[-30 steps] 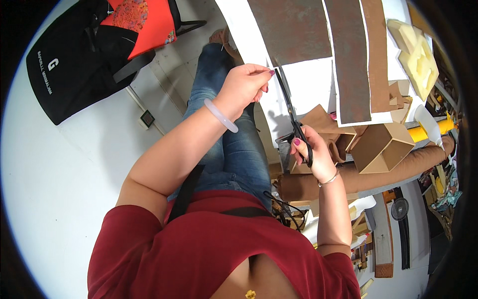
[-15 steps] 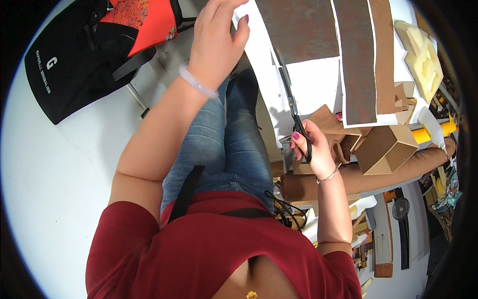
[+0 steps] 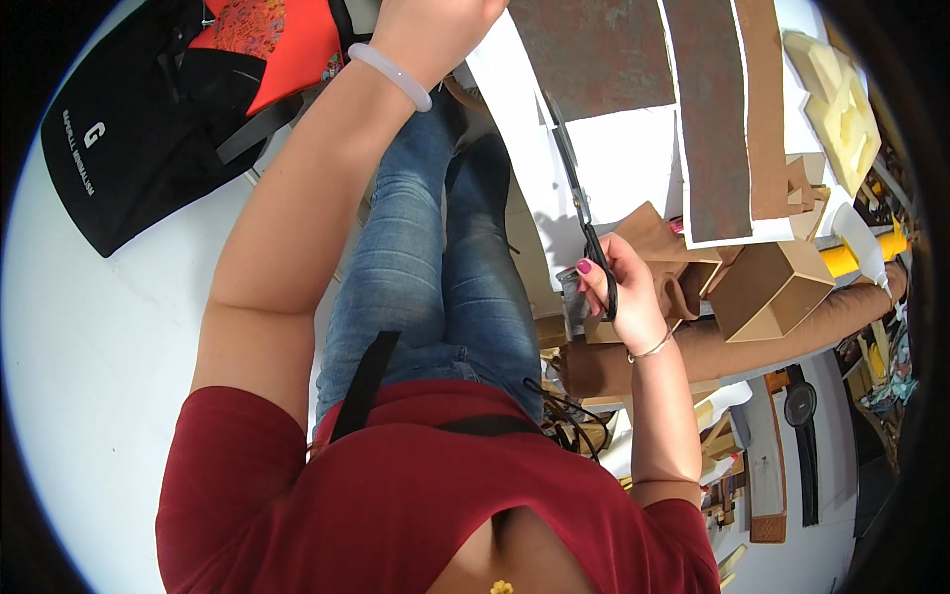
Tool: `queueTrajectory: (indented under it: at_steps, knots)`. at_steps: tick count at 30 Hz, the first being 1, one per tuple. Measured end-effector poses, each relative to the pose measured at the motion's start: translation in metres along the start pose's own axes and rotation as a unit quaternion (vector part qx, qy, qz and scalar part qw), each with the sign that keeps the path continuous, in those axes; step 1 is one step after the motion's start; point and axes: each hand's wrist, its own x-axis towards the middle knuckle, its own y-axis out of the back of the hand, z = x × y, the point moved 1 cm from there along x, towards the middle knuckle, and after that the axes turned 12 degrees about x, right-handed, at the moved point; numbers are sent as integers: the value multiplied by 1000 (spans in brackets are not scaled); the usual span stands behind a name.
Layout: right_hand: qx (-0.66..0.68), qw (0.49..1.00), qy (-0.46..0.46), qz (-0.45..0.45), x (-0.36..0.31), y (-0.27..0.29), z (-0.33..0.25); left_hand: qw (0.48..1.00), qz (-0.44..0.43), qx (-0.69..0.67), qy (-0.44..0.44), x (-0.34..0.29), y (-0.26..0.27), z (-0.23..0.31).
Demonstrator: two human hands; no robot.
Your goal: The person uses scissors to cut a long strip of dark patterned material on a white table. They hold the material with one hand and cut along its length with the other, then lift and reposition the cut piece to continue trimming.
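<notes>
In my right hand (image 3: 633, 289) are black-handled scissors (image 3: 582, 203), held by the finger loops. Their long dark blades point away from me and lie over the white sheet (image 3: 618, 163). On this sheet are a dark brown mottled panel (image 3: 599, 54) and a narrower strip of the same look (image 3: 711, 124). My left hand (image 3: 435, 35), with a pale bangle at the wrist, reaches to the far edge of the picture beside the sheet's left border. Its fingers are mostly cut off, so what they do is hidden.
Brown folded boxes (image 3: 772, 292) and a thick brown roll (image 3: 727, 354) lie right of my right hand. Beyond them are a white bottle (image 3: 863, 243), a yellow roll (image 3: 841, 261) and pale yellow foam (image 3: 833, 109). A black bag (image 3: 109, 139) with a red item (image 3: 287, 49) lies far left.
My left hand has moved farther away, and most of its fingers have left the picture at the top. My right hand and the scissors stay nearly in place.
</notes>
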Motion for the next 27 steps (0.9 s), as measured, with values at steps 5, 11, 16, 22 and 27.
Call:
queueTrajectory:
  at_steps: [5,11,16,22,27]
  knots:
    - [0,1000,-8,11,0,-2,0,1000,-19,14,-4,2,-6,-3]
    - [-8,1000,-13,25,0,-5,3,999,-29,17,6,0,-12,-6]
    - [-13,1000,1,24,-2,-8,5,999,-24,20,-8,-3,-12,-11]
    - [3,1000,-2,16,-1,-14,12,999,-12,17,-36,-13,-5,-13]
    - [3,1000,7,19,0,-17,18,999,-13,18,-48,-16,-4,-17]
